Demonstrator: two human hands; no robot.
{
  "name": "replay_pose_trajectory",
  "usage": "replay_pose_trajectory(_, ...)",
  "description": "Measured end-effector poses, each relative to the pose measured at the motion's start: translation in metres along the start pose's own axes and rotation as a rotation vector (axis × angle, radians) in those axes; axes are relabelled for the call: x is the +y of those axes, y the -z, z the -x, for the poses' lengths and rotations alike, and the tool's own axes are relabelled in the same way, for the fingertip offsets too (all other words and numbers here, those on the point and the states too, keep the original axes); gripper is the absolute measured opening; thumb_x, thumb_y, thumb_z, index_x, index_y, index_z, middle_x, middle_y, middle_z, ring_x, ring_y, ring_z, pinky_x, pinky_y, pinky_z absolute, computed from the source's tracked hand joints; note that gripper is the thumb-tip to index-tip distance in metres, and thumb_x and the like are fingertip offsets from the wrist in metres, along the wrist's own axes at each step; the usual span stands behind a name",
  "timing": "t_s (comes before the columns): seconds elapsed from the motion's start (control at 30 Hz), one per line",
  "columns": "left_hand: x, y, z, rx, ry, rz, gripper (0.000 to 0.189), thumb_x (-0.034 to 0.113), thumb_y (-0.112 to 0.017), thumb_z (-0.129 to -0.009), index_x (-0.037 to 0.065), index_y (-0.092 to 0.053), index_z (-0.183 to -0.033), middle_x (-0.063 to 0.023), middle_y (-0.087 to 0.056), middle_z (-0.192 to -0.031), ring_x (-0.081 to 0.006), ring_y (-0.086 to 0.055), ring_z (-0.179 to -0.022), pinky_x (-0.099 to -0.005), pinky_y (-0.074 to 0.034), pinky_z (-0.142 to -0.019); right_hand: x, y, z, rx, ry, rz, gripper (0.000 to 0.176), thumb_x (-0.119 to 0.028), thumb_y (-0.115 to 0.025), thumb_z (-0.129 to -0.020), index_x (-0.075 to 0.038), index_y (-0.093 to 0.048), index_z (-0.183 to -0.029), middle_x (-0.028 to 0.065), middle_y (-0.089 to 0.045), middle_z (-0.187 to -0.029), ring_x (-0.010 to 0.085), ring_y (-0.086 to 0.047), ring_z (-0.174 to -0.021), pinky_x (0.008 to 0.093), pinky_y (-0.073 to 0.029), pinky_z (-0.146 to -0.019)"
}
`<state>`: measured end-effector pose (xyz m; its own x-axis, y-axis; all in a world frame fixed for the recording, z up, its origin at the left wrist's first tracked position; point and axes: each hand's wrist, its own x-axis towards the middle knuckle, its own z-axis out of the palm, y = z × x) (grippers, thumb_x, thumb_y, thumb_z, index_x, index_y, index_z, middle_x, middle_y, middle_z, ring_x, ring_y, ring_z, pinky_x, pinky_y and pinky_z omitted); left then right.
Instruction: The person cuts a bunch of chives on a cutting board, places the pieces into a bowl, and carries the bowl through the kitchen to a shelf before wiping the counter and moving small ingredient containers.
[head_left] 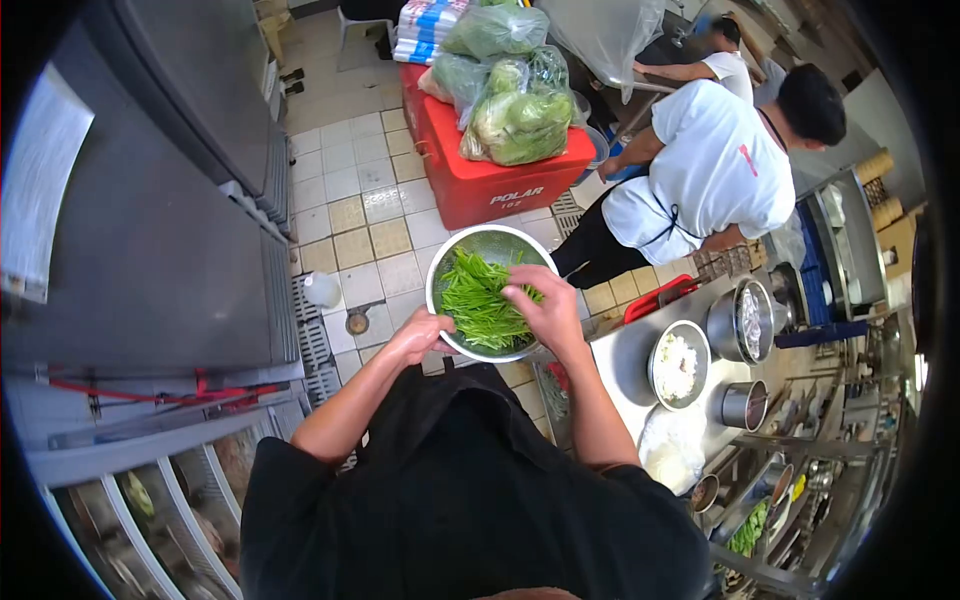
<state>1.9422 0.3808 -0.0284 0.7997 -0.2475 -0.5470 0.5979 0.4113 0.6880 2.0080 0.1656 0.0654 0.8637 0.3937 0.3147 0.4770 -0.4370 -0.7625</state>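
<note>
A metal colander [434,280] is held in front of me over the floor, with a heap of thin, cut green stalks [475,305] inside. My left hand [422,337] grips its lower left rim, fingers closed and partly hidden below the edge. On the right, my right hand [548,308] reaches over the rim into the bowl. Its fingers are bent and closed on some of the greens, though the fingertips are partly covered.
Ahead stands a red cooler box [510,190] topped with bagged leafy vegetables [520,115]. A person in a white shirt [700,165] stands front right. The steel counter [625,360] holds a bowl of chopped white pieces [678,368] and pots [744,405]. Grey refrigerators [170,230] line the left.
</note>
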Motion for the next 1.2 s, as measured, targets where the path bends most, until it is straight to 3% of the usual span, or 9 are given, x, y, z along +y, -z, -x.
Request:
replay_pose_trajectory(0.27, 0.079, 0.015, -0.113, -0.113, 0.061, -0.102, 0.048, 0.002, -0.058, -0.079, -0.005, -0.051, -0.126, -0.0175, -0.064, -0.111, -0.028, -0.068, -0.089, -0.0438, -0.061, -0.071, 0.1, 0.02, -0.065, 0.233, -0.202, 0.322, 0.039, -0.005, -0.073, -0.073, -0.002, -0.063, -0.111, 0.0203, -0.06, -0.119, 0.035, -0.057, -0.111, 0.0425, -0.044, -0.097)
replay_pose_trajectory(0.43, 0.132, 0.008, -0.189, -0.175, 0.069, -0.169, 0.045, 0.003, -0.058, -0.08, -0.004, -0.052, -0.124, -0.0142, -0.064, -0.106, -0.0238, -0.067, -0.086, -0.0412, -0.06, -0.068, 0.19, 0.043, -0.091, 0.223, -0.749, -0.534, 0.052, -0.015, -0.069, -0.087, -0.002, -0.049, -0.133, 0.0104, -0.061, -0.114, 0.0134, -0.063, -0.09, 0.0295, -0.054, -0.072)
replay_pose_trajectory(0.67, 0.213, -0.039, -0.292, -0.281, 0.101, -0.332, 0.05, 0.014, -0.06, -0.081, 0.0, -0.052, -0.128, -0.0138, -0.065, -0.11, -0.0236, -0.067, -0.095, -0.0417, -0.06, -0.069, 0.25, 0.066, -0.14, 0.202, -1.033, -1.152, 0.041, -0.003, -0.057, -0.086, 0.005, -0.05, -0.125, 0.0166, -0.064, -0.114, 0.028, -0.066, -0.098, 0.0403, -0.056, -0.086)
replay_pose_trajectory(0.83, 0.271, -0.051, -0.361, -0.485, 0.184, -0.272, 0.067, 0.044, -0.059, -0.091, 0.006, -0.039, -0.143, -0.0197, -0.052, -0.134, -0.0286, -0.058, -0.116, -0.0464, -0.048, -0.093, 0.286, 0.079, -0.162, 0.457, -1.027, -1.303, 0.045, -0.004, -0.052, -0.083, 0.005, -0.047, -0.127, 0.0184, -0.062, -0.117, 0.0318, -0.065, -0.101, 0.0438, -0.056, -0.088)
replay_pose_trajectory(0.93, 0.279, -0.01, -0.429, -0.277, -0.2, -1.169, 0.073, 0.048, -0.06, -0.089, 0.006, -0.036, -0.144, -0.0237, -0.051, -0.134, -0.0299, -0.055, -0.12, -0.0407, -0.046, -0.096, 0.281, 0.086, -0.187, 0.589, -1.022, -1.282, 0.05, -0.006, -0.051, -0.081, 0.005, -0.045, -0.129, 0.0204, -0.06, -0.121, 0.0358, -0.064, -0.103, 0.0522, -0.057, -0.085)
replay_pose_trajectory(0.97, 0.297, -0.002, -0.433, -0.165, -0.086, -1.484, 0.073, 0.045, -0.066, -0.086, 0.002, -0.043, -0.139, -0.0262, -0.052, -0.131, -0.0331, -0.054, -0.121, -0.0388, -0.045, -0.097, 0.299, 0.087, -0.182, 0.63, -1.033, -1.324, 0.05, -0.008, -0.051, -0.08, 0.005, -0.045, -0.129, 0.0207, -0.06, -0.122, 0.0382, -0.065, -0.102, 0.054, -0.059, -0.079)
replay_pose_trajectory(1.03, 0.288, 0.057, -0.493, -0.126, -0.154, -1.619, 0.059, 0.035, -0.071, -0.081, 0.001, -0.056, -0.126, -0.0243, -0.057, -0.125, -0.035, -0.054, -0.12, -0.0426, -0.045, -0.098, 0.309, 0.09, -0.187, 0.71, -1.034, -1.267, 0.051, -0.01, -0.051, -0.081, 0.003, -0.044, -0.129, 0.0207, -0.059, -0.122, 0.0376, -0.064, -0.103, 0.0522, -0.058, -0.084)
replay_pose_trajectory(1.1, 0.278, 0.108, -0.54, 0.003, -0.092, -0.84, 0.045, 0.026, -0.074, -0.077, 0.001, -0.064, -0.113, -0.0207, -0.061, -0.117, -0.0337, -0.059, -0.109, -0.0418, -0.048, -0.093, 0.31, 0.091, -0.197, 0.842, -1.038, -1.241, 0.047, -0.012, -0.049, -0.082, 0.004, -0.046, -0.126, 0.0216, -0.063, -0.114, 0.037, -0.066, -0.097, 0.0494, -0.058, -0.083)
replay_pose_trajectory(1.2, 0.327, 0.126, -0.559, 0.208, -0.457, -1.19, 0.038, 0.023, -0.072, -0.078, -0.001, -0.064, -0.107, -0.0207, -0.064, -0.103, -0.0331, -0.064, -0.094, -0.0411, -0.051, -0.085, 0.314, 0.092, -0.21, 1.078, -1.077, -1.265, 0.046, -0.013, -0.048, -0.083, 0.006, -0.047, -0.124, 0.0221, -0.065, -0.109, 0.0366, -0.067, -0.095, 0.0472, -0.059, -0.082)
